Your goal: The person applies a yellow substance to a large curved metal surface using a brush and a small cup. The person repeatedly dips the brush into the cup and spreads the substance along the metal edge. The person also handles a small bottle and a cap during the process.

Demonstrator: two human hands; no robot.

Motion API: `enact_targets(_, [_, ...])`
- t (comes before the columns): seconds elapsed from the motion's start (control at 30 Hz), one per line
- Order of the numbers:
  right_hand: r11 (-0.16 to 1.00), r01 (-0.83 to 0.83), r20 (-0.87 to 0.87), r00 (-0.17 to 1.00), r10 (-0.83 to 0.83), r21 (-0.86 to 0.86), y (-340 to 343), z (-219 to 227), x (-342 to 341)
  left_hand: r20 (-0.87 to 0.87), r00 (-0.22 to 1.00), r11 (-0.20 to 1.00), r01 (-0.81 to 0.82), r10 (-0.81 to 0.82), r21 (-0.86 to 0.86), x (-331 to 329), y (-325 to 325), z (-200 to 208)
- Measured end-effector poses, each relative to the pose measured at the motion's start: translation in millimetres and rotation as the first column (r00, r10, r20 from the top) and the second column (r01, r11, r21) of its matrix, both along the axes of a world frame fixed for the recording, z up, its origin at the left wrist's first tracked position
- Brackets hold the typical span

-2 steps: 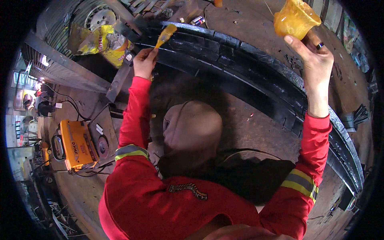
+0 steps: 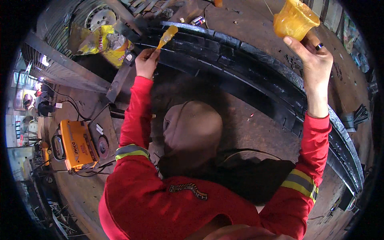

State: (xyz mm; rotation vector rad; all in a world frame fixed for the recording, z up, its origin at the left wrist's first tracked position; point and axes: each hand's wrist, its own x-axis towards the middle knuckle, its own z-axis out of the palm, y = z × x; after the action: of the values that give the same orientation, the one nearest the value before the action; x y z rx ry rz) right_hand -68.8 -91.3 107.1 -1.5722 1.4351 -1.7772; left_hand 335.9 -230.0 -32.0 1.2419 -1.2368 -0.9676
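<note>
My left hand (image 2: 147, 64) pinches the thin handle of a small yellow spatula-shaped tool (image 2: 167, 37), its wide end pointing up and to the right. Behind that end runs the far-left part of a long, curved black metal frame (image 2: 224, 52). Over at the upper right, my right hand (image 2: 316, 58) grips a yellow-orange cup (image 2: 294, 22) from below. The cup is tilted and looks smeared with a glossy substance; what it holds is out of sight. A dark ring circles one finger of that hand.
An orange welding machine (image 2: 77, 144) stands at the left, beside a round disc (image 2: 103, 146). A torn yellow bag (image 2: 114, 46) lies at the upper left near a slatted metal panel (image 2: 64, 66). A drink can (image 2: 197, 21) rests beyond the frame. Dark cloth (image 2: 256, 176) lies below it.
My left hand and the yellow tool have shifted slightly to the right. My right hand and the cup have moved only a touch to the left.
</note>
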Motion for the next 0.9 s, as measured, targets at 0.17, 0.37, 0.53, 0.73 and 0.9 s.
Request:
enact_targets(0.17, [0.998, -0.015, 0.013, 1.000, 0.014, 0.062, -2, -13, 0, 0.526, 0.825, 0.959, -0.060, 0.205, -0.278, -1, 2, -16])
enact_targets(0.37, [0.994, -0.033, 0.060, 0.998, 0.027, 0.104, -9, -21, 5, 0.723, 0.617, 0.948, -0.159, 0.312, -0.274, -42, 2, -5])
enact_targets(0.53, [0.995, -0.045, 0.034, 0.999, 0.042, 0.084, -8, -23, 5, 0.613, 0.772, 0.961, 0.012, 0.167, -0.276, -112, 35, -21])
enact_targets(0.73, [0.996, -0.021, 0.003, 1.000, 0.021, 0.085, -5, -24, -1, 0.645, 0.745, 0.924, 0.347, -0.169, -0.160, -62, 33, -1])
enact_targets(0.9, [0.996, -0.025, 0.026, 0.999, 0.023, 0.083, -8, -30, -3, 0.744, 0.654, 0.959, 0.103, 0.135, -0.264, -19, -22, 2])
